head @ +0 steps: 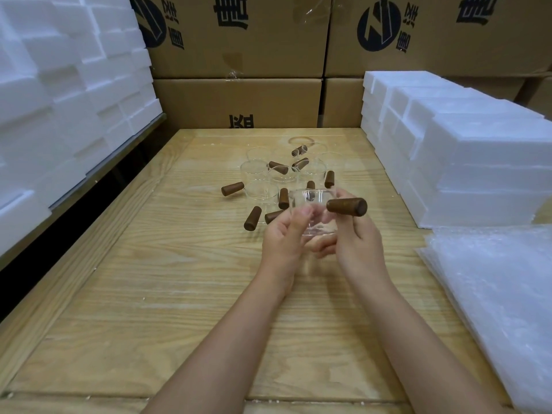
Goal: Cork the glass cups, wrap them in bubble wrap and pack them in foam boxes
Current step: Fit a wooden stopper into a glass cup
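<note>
My left hand [285,234] grips a glass cup [313,212] from its left side, fingers curled round the wall and thumb near the rim. The cup is upright, lifted off the table [149,279], its open mouth facing up. My right hand [357,239] is just beside it on the right. Its thumb and forefinger pinch a cork [346,206], and its lower fingers reach in under the base of the cup. The two hands are close together, the cup between them.

The cork lies sideways at the level of the cup's rim, just off its right edge, with the broad flat end pointing right. It isn't in the mouth of the cup.

Just beyond my hands stand the other glass cups [257,173], clustered mouth-up on the table. The loose corks [232,188] are scattered among them: some lie flat on the wood to the left, and a few rest inside or across the cups. I can't tell exactly which of the far ones are in a cup.

A stack of foam boxes [448,150] sits along the right side of the table, well apart from my hands. Sheets of bubble wrap [501,288] lie in front of that stack, at my right. More foam [59,100] is piled on the left, and cardboard cartons [239,40] stand behind the table.
</note>
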`<state>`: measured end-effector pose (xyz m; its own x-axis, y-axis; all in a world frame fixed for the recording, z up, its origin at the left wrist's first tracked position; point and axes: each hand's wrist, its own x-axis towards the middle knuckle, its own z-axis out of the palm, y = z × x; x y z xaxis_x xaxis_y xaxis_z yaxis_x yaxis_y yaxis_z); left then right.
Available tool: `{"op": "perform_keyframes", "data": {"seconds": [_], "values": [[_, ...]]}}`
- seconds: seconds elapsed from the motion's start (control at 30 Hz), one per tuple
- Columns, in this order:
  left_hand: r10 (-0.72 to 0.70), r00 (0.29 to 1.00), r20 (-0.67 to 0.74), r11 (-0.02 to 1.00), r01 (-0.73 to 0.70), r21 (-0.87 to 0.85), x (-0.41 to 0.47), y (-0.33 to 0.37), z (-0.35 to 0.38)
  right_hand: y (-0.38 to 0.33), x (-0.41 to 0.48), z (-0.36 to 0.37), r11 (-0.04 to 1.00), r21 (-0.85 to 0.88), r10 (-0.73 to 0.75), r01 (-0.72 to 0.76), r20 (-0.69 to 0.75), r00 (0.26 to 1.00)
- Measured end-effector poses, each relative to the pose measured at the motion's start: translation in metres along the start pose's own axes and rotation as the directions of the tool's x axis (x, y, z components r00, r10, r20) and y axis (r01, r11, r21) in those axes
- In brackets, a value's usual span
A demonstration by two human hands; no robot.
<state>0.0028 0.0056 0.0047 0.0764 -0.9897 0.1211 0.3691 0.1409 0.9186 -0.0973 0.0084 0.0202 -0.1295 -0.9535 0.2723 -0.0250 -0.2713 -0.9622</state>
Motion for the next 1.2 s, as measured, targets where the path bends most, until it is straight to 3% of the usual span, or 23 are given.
{"op": "perform_keyframes", "data": {"seconds": [0.1,0.2,0.27,0.33,0.4,0.53,0.63,0.73,0.8,0.93,1.03,1.2], "values": [[-0.011,1.0,-0.019,1.0,0.011,-0.017,0.001,0.002,-0.001,0.005,-0.002,-0.011,0.898,-0.267,-0.377,0.351,-0.052,0.925],[-0.04,0.999,-0.023,0.999,0.039,-0.013,0.001,0.002,-0.002,0.002,-0.003,-0.016,0.702,-0.42,-0.634,0.575,-0.001,0.773],[-0.038,0.999,-0.006,0.999,0.038,0.013,0.0,0.003,-0.001,0.001,-0.003,-0.017,0.506,-0.548,-0.758,0.666,0.086,0.647],[-0.022,1.0,0.009,0.999,0.022,0.036,-0.001,0.004,-0.001,0.003,-0.002,-0.015,0.411,-0.624,-0.808,0.665,0.089,0.583],[0.01,1.0,0.02,0.998,-0.011,0.065,-0.002,0.005,-0.002,0.003,-0.002,-0.013,0.497,-0.594,-0.777,0.632,0.019,0.629],[0.027,0.999,0.025,0.997,-0.029,0.07,-0.005,0.003,0.001,0.002,-0.004,-0.01,0.784,-0.383,-0.569,0.489,-0.128,0.812],[0.051,0.998,0.027,0.993,-0.054,0.107,-0.006,-0.001,0.002,-0.001,-0.002,-0.01,0.905,-0.255,-0.405,0.341,-0.267,0.874],[0.112,0.991,0.073,0.979,-0.122,0.166,-0.006,-0.007,0.003,-0.001,0.003,-0.012,0.972,-0.148,-0.224,0.182,-0.363,0.904],[0.166,0.981,0.102,0.965,-0.183,0.187,-0.006,-0.01,0.003,-0.001,0.006,-0.013,0.999,0.015,-0.026,0.034,-0.379,0.925],[0.248,0.957,0.15,0.927,-0.279,0.249,-0.006,-0.012,0.002,-0.005,0.01,-0.016,0.925,0.332,0.294,-0.187,-0.31,0.904],[0.248,0.959,0.14,0.926,-0.277,0.255,-0.006,-0.012,0.003,-0.006,0.009,-0.015,0.927,0.328,0.284,-0.18,-0.307,0.908],[0.131,0.986,0.1,0.976,-0.146,0.16,-0.004,-0.007,0.004,-0.009,0.002,-0.01,0.995,0.003,-0.087,0.096,-0.389,0.917]]}}
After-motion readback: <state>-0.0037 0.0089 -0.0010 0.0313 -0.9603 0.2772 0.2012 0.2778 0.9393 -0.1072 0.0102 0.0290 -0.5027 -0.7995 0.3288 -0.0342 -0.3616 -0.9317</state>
